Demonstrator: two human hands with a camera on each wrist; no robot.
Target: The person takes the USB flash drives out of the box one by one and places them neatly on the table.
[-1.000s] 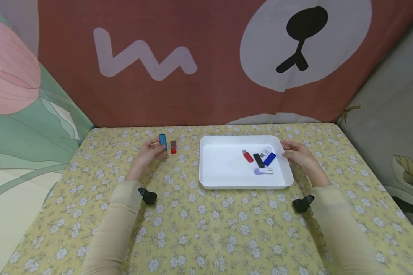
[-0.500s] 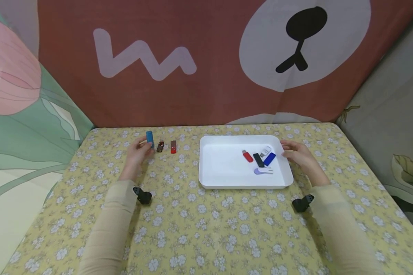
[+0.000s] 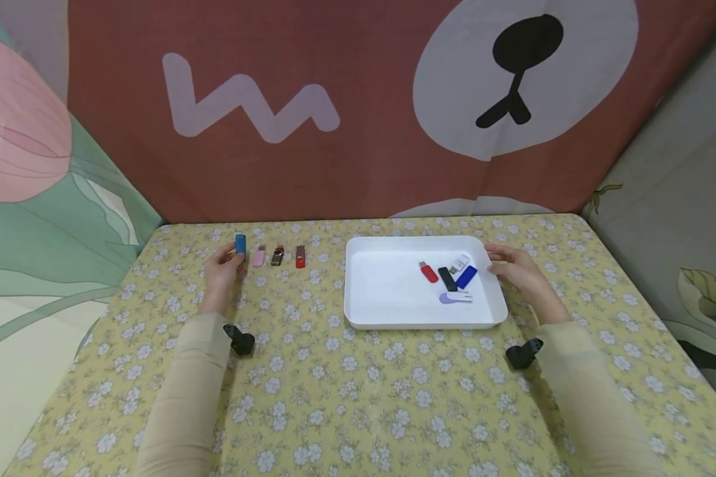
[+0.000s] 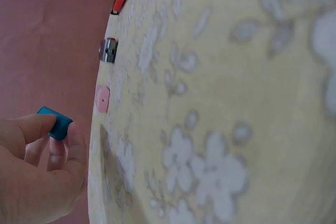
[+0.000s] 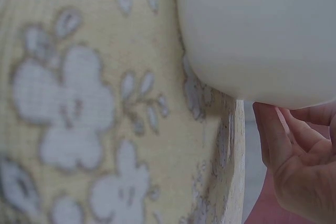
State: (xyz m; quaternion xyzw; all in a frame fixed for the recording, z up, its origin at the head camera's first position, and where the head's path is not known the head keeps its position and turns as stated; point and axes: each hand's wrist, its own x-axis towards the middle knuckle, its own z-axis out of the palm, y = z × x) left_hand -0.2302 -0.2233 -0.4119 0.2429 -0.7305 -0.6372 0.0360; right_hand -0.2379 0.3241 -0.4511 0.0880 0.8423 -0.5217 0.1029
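Note:
My left hand (image 3: 222, 271) pinches a blue USB stick (image 3: 240, 245) upright between thumb and fingers, at the left end of a row on the table. In the left wrist view the blue stick's end shows between the fingertips. Beside it lie a pink USB stick (image 3: 259, 257), a dark swivel one (image 3: 277, 256) and a red one (image 3: 300, 257). My right hand (image 3: 520, 270) holds the right rim of a white tray (image 3: 388, 317), thumb at the rim and fingers against the outside. In the right wrist view the fingertips meet the tray's outer wall (image 5: 252, 51).
Inside the tray lie a red USB stick (image 3: 428, 272), a black one (image 3: 447, 279), a dark blue one (image 3: 467, 277), a white one (image 3: 460, 263) and a white-and-purple one (image 3: 456, 298). A flowered cloth (image 3: 346, 391) covers the table; a brown printed backdrop (image 3: 370, 165) hangs behind.
My left hand has moved left with the blue USB stick, uncovering the dark swivel stick, then the pink one. The right hand and tray stay in place.

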